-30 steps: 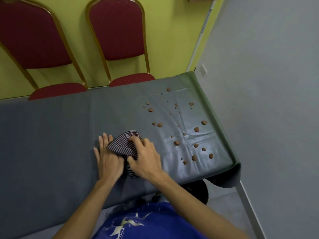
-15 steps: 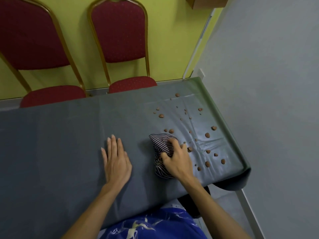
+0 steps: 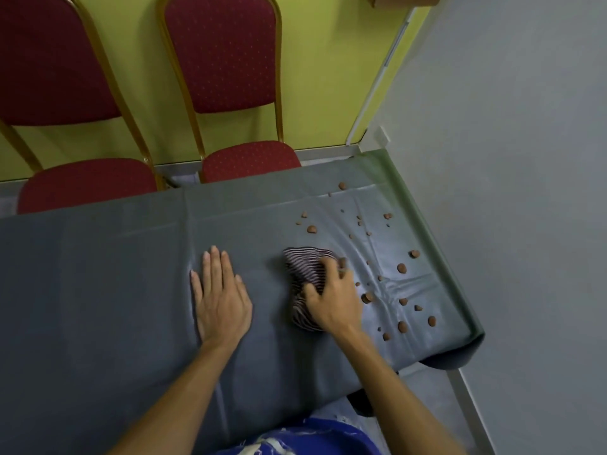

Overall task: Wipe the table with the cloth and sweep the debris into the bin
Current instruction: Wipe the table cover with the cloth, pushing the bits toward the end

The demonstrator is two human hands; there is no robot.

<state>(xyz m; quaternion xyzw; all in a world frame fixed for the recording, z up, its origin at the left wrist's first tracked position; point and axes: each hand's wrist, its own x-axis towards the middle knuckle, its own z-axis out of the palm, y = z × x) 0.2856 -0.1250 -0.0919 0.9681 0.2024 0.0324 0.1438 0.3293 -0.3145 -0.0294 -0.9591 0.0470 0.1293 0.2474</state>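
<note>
Pressing the bunched striped cloth (image 3: 305,274) onto the grey table (image 3: 98,274), my right hand (image 3: 331,303) has its fingers curled and clamped on the fabric, just left of the brown crumbs (image 3: 401,268). My left hand (image 3: 220,300) lies flat, fingers straight and together, steadying the cover. I should hold the cloth low and broad, herding crumbs into 1 pile rather than flicking them off the far edge.

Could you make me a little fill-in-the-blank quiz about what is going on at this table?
1. The right hand grips a ____ cloth.
2. The left hand lies ____ on the table, holding nothing.
3. The brown debris is scattered to the ____ of the cloth.
4. Beyond the table stand ____ red chairs.

Missing words: striped; flat; right; two.
</note>
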